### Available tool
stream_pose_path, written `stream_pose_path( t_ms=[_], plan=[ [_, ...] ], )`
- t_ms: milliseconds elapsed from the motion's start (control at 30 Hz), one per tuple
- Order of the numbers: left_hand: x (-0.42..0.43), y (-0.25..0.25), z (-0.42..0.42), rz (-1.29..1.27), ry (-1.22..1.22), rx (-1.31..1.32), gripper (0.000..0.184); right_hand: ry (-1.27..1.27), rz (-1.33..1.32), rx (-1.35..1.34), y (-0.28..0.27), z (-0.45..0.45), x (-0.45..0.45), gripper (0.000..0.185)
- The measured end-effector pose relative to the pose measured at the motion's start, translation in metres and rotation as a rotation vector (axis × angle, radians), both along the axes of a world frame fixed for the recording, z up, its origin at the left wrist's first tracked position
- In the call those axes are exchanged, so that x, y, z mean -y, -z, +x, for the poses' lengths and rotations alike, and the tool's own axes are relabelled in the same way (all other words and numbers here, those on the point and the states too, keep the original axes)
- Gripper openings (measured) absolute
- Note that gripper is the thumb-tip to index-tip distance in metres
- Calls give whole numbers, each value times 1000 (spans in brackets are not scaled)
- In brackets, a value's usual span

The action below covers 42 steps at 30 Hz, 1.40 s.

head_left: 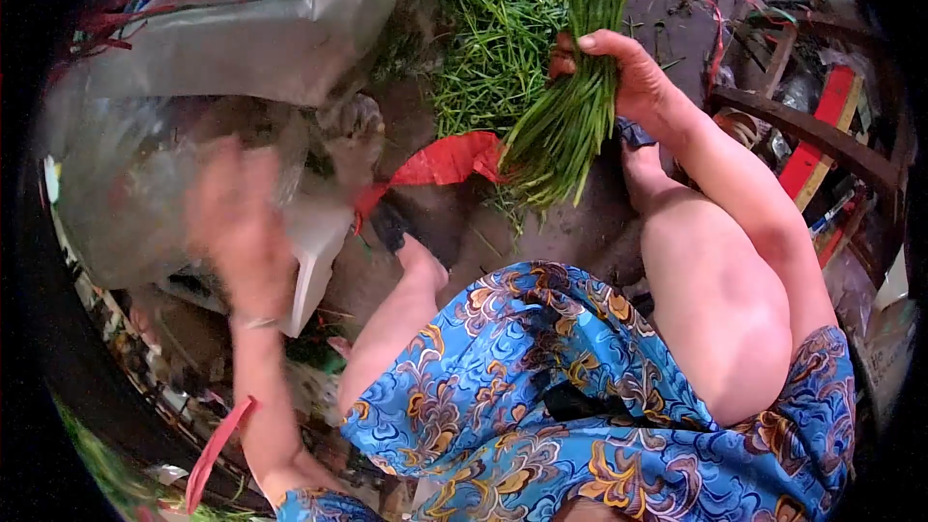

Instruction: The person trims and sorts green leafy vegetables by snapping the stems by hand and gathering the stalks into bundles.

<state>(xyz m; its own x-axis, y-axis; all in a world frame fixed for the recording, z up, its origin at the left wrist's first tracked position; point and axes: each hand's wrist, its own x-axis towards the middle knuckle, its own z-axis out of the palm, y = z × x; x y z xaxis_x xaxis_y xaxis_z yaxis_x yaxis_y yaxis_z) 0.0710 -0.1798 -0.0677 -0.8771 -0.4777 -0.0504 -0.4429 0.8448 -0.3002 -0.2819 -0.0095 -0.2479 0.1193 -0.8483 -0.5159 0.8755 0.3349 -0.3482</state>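
My right hand [619, 68] is wrapped round a bundle of long green chives [559, 140], with the cut or leafy ends fanning out below the fist. Blurred by motion, my left hand [242, 222] is over the left side, in front of clear plastic sheeting [126, 203] and beside a white foam box edge [317, 256]; its fingers are too smeared to read. A flat red plastic strip [445, 162] reaches to the lower end of the bundle. Loose green stalks [498, 48] lie heaped on the ground behind the bundle.
A pale plastic bag or sheet [319, 39] lies at upper left, near red strands [145, 0]. To the right are a dark curved frame [812, 130] and a red board [822, 135]. Another red strip [217, 454] hangs by my left forearm. My feet rest on the dirty floor.
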Motion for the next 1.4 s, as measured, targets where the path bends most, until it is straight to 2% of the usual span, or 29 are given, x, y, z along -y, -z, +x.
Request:
stream_pose_path(
  t_ms=[33, 67, 133, 200, 267, 300, 333, 400, 467, 567, 667, 700, 733, 767, 800, 833, 867, 900, 967, 1033, 1067, 1100, 1133, 1167, 1267, 1300, 1333, 1367, 1400],
  plan=[
    [-16, 23, -22, 438, -60, 1, 56, 27, -88, 104, 0, 1, 2, 23],
    [-33, 55, -29, 761, -106, -30, 65, 57, -176, 209, -2, 0, 3, 24],
    [-59, 124, -39, 1271, -207, -177, 78, 62, -253, 239, -11, -4, 6, 24],
    [-78, 168, -60, 1232, -165, -270, 81, 71, -332, 268, -17, -7, 9, 24],
    [-74, 217, -60, 1458, -211, -121, 67, 81, -367, 257, -18, -11, 9, 27],
    [-70, 225, -54, 1442, -216, -14, 48, 81, -347, 234, -18, -16, 8, 29],
    [-68, 214, -52, 1453, -217, -12, 48, 83, -336, 235, -19, -20, 5, 29],
    [-58, 175, -41, 1452, -424, -161, 24, 106, -254, 108, -23, -26, 4, 24],
    [-37, 139, -33, 1543, -591, -101, 24, 113, -252, 64, -13, -33, 4, 25],
    [-22, 86, -40, 1526, -644, 76, 26, 249, -195, 57, 3, -42, 7, 31],
    [-27, 74, -30, 1606, -616, 74, 25, 326, -248, 72, 20, -57, 9, 30],
    [-23, 70, -27, 1565, -665, 116, 25, 386, -169, -19, 22, -64, 6, 22],
    [-13, 64, -18, 1306, -574, 166, 23, 396, -170, 10, 21, -71, 2, 22],
    [4, 65, -3, 1222, -728, 108, 27, 401, -201, 17, 20, -77, -3, 22],
    [26, 81, 28, 1133, -485, -229, 27, 403, -229, 24, 17, -83, -6, 22],
    [44, 67, 30, 1224, -935, -324, 24, 367, -262, 46, 15, -89, -10, 23],
    [68, 55, 36, 1197, -1081, -348, 20, 366, -257, 44, 15, -86, -12, 23],
    [90, 54, 52, 1222, -1072, -562, 20, 321, -197, -24, 14, -83, -14, 25],
    [124, 43, 64, 1027, -1104, -731, 21, 207, -70, -62, 14, -66, -15, 30],
    [232, 70, 169, 997, -1370, -1010, 21, 108, 92, -194, 12, -27, -15, 23],
    [248, 70, 175, 731, -1469, -1162, 22, 10, 233, -112, 1, -5, -11, 20],
    [289, 82, 219, 820, -1368, -1206, 27, -174, 313, -196, 21, 6, -14, 23],
    [326, 91, 256, 914, -1267, -1248, 32, -330, 140, -234, 45, 20, -15, 24],
    [326, 86, 252, 782, -1247, -1190, 37, -476, 56, -247, 56, 31, -21, 36],
    [272, 65, 199, -39, -876, -558, 57, -739, -75, -480, 96, 53, -38, 58],
    [251, 59, 179, -186, -740, -481, 65, -678, -71, -563, 104, 57, -32, 47],
    [227, 53, 157, -234, -634, -486, 72, -615, -69, -654, 117, 59, -26, 36],
    [207, 48, 143, 54, -554, -670, 75, -563, -27, -757, 109, 52, -9, 38],
    [187, 44, 128, 56, -558, -667, 75, -513, 20, -858, 102, 45, 7, 40]
  ],
)
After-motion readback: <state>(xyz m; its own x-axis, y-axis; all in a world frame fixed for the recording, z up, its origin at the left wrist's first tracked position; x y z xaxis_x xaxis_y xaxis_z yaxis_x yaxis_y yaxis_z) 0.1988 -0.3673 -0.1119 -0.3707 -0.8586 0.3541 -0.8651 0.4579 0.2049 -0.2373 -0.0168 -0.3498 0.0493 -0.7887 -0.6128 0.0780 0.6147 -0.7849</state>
